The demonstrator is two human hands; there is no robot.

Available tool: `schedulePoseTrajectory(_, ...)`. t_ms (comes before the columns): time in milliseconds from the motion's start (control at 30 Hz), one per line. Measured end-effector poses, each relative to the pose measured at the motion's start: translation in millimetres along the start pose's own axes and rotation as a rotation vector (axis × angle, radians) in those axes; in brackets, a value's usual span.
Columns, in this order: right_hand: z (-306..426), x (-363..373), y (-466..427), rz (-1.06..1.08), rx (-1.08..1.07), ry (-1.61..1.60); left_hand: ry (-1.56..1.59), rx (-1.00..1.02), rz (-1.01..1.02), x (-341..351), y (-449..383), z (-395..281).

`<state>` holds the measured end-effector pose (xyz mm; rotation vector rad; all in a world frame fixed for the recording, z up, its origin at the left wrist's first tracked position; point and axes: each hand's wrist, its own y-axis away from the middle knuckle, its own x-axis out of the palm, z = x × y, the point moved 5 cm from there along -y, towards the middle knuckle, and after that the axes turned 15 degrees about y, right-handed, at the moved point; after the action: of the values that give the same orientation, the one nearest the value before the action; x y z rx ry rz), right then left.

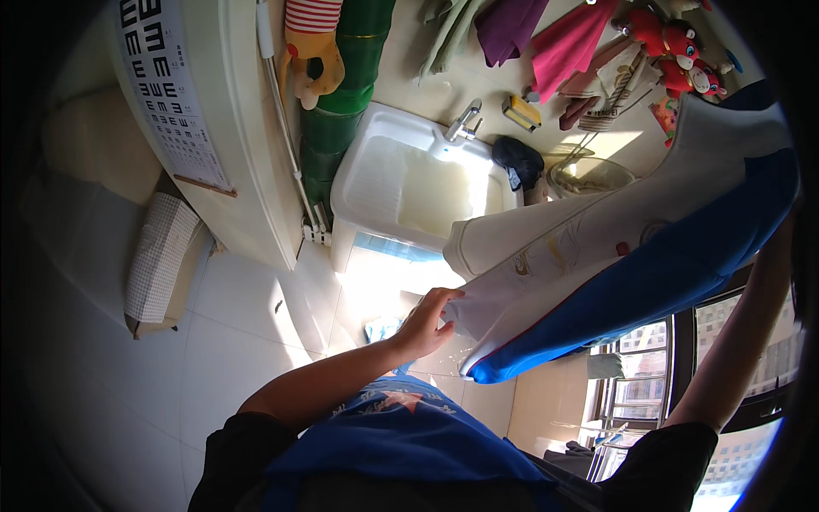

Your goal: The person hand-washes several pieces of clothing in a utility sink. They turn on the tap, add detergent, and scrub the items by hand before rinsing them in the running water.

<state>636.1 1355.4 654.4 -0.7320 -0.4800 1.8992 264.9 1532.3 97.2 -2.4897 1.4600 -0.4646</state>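
A white and blue garment (pixel 576 275) with a thin red line and printed marks hangs slantwise from the upper right. At its lower left edge, the fingertips of my left hand (pixel 425 323) touch the white cloth; the thumb stands apart from them, and whether they pinch the fabric cannot be told. My right arm reaches up to the garment's far end at the right rim, where the hand is not in view. Behind the garment is a white washbasin (pixel 349 185) with cloudy water and a metal faucet (pixel 464 120). A dark cloth (pixel 518 160) lies on the basin's right corner.
Several cloths, among them a pink towel (pixel 569 48), hang on the wall beside red plush toys (pixel 681 51). A glass or clear bowl (pixel 592 176) stands right of the basin. At left are a green bamboo-like column (pixel 339 121), a metal pole (pixel 285 109) and an eye chart (pixel 169 96). Barred windows are at lower right.
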Motion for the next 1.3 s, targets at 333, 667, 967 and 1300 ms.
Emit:
schedulePoseTrajectory(333,-2.1,-15.0,-6.4,-0.045,0.01,0.044,-0.265,0.247,-0.108,32.9,-61.0,-20.9)
schedulePoseTrajectory(667,-21.3,10.4,-26.0,-0.047,0.019,0.034,-0.252,0.223,0.15,28.0,-68.6,-4.9)
schedulePoseTrajectory(967,-11.6,-2.0,-35.9,-0.072,0.015,0.062,0.339,-0.048,0.706,133.1,16.5,-3.8)
schedulePoseTrajectory(1300,0.1,-41.4,-30.0,-0.138,0.009,0.1,0.077,-0.454,0.17,87.2,-45.0,37.8)
